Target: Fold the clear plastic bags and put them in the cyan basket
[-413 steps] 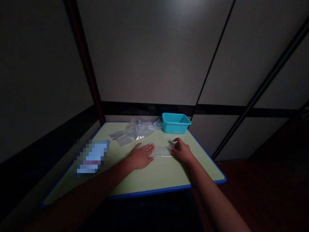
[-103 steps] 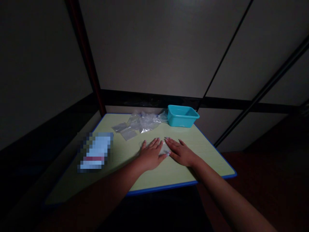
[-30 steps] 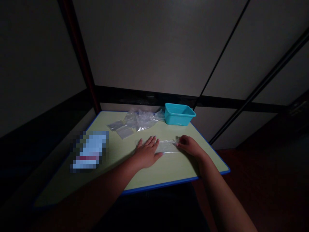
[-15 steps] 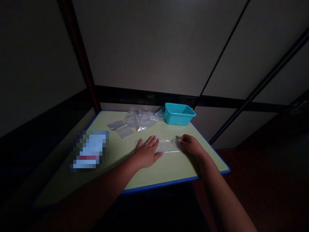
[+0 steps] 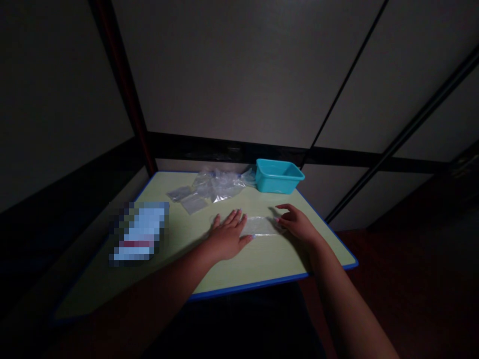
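A clear plastic bag point(image 5: 262, 226) lies flat on the table in front of me. My left hand point(image 5: 230, 238) rests palm down on its left end, with the fingers spread. Over the bag's right end is my right hand point(image 5: 295, 224). Its index finger is stretched out apart from the thumb, and the other fingers are curled. No grip on the bag shows there, though the hand partly covers that end.
Several crumpled clear plastic bags point(image 5: 220, 185) lie at the back of the pale table point(image 5: 239, 279). A turquoise plastic basket point(image 5: 277, 184) stands at the back right. On the left is a pixelated light-blue item point(image 5: 142, 232). A panelled wall point(image 5: 232, 75) rises behind.
My right hand has opened from a pinch at the bag's right end, its index finger now extended. That end, lifted and bunched before, lies flatter. My left hand has stayed put.
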`<act>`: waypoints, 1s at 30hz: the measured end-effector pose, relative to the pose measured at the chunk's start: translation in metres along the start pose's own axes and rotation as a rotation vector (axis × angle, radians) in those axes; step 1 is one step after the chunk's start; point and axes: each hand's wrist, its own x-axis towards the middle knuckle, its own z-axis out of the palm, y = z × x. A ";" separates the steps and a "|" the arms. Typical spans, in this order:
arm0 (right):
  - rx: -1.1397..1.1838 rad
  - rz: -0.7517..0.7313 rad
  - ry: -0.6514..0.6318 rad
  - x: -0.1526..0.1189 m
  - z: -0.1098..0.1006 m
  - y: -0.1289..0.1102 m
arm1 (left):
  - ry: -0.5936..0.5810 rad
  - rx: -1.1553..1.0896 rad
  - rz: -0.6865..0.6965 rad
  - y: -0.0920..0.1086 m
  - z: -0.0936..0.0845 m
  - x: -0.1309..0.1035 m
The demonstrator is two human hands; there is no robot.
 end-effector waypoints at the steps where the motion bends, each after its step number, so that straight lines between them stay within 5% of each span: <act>1: -0.043 -0.010 0.012 0.000 0.000 0.001 | -0.002 0.000 -0.003 0.000 0.000 0.000; 9: -0.224 -0.036 0.055 0.002 -0.002 0.001 | 0.037 0.008 -0.037 0.000 -0.001 0.001; 30: -0.086 0.003 0.052 0.000 0.000 -0.001 | 0.107 0.043 -0.173 -0.011 -0.006 0.003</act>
